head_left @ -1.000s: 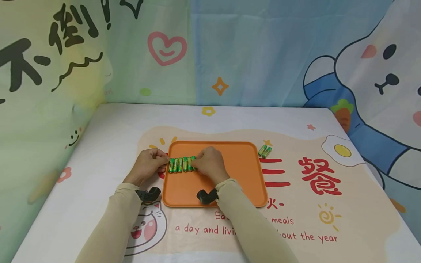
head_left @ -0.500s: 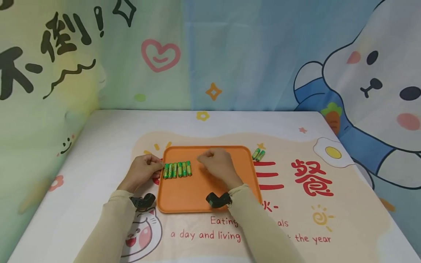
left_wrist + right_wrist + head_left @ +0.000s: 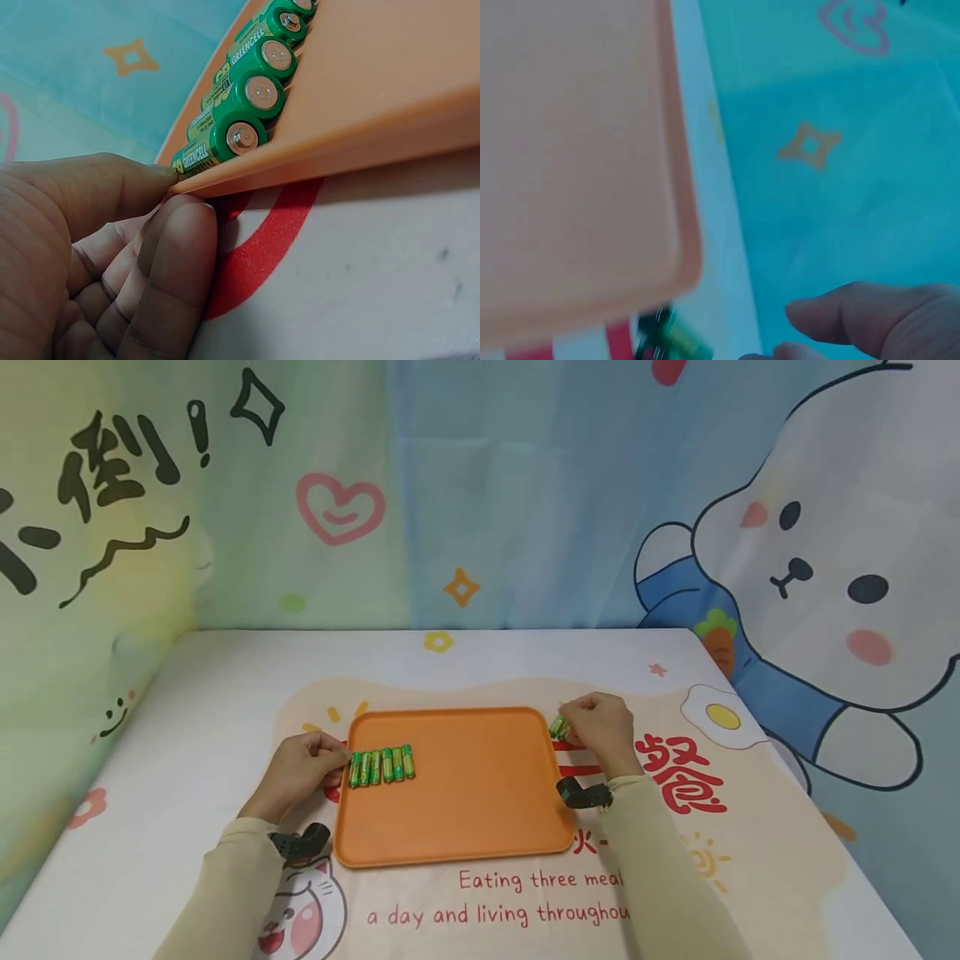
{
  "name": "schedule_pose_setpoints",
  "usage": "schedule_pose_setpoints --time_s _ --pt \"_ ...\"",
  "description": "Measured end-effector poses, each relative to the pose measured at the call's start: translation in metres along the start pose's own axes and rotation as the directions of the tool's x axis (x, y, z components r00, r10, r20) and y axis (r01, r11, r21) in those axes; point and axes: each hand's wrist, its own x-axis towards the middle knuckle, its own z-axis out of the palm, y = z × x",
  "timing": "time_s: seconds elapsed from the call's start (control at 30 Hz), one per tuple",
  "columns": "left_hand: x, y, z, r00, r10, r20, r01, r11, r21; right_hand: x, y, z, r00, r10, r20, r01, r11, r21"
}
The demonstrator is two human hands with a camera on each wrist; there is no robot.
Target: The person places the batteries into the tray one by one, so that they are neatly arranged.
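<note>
- Closest up, two light sleeves [image 3: 213,877]; the right one now stretches out past the right side of the orange tray [image 3: 480,802]. Half a second ago that arm was over the tray itself.
- Left hand [image 3: 296,772] hasn't really gone anywhere. Thumb and fingers are pinching the tray's left rim, thumb tip right by the end battery. I'd call that steadying, just my read.
- Row of green batteries [image 3: 387,766]: six side by side inside the tray, over at the left. The right hand was on the end of this row a second ago and has let go, and the row looks tidy without it, so I'd guess that bit is settled for the moment.
- Big change is the right hand [image 3: 606,731], now out at the two loose batteries [image 3: 558,727]. Its wrist view shows thumb and fingers apart, no grip I can see.
- That loose pair lies on the printed cloth [image 3: 525,656], just off the tray's far right corner. To me the work has shifted from row to pair.
- Way back, the cartoon backdrop [image 3: 525,543].
</note>
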Motion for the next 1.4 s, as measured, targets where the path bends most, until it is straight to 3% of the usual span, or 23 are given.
schedule_pose_setpoints --time_s 0.3,0.53,0.7,0.93,1.27,1.4 --pt "-0.003 -0.004 -0.002 1.000 -0.024 0.006 0.024 0.999 -0.032 0.010 0.020 0.004 0.999 0.051 0.017 -0.049 0.991 -0.127" --pt "-0.004 -0.002 -0.002 1.000 -0.025 -0.005 0.025 0.999 -0.027 0.011 0.018 0.004 0.996 0.081 0.028 -0.076 0.987 -0.141" --pt "-0.002 0.001 -0.003 1.000 -0.017 -0.005 0.017 0.999 -0.030 0.019 0.017 0.000 0.991 0.110 0.077 -0.098 0.985 -0.144" --pt "-0.001 0.001 -0.001 1.000 -0.016 -0.009 0.016 0.998 -0.055 0.032 0.018 0.002 0.991 0.114 0.075 -0.091 0.962 -0.256" --pt "-0.002 0.001 0.002 0.999 -0.029 -0.012 0.029 0.999 -0.046 0.022 0.018 0.004 0.994 0.080 0.071 -0.054 0.949 -0.312" --pt "-0.002 0.002 0.002 1.000 -0.023 -0.017 0.022 0.999 -0.043 0.016 0.015 0.003 0.993 0.097 0.060 -0.074 0.947 -0.312"
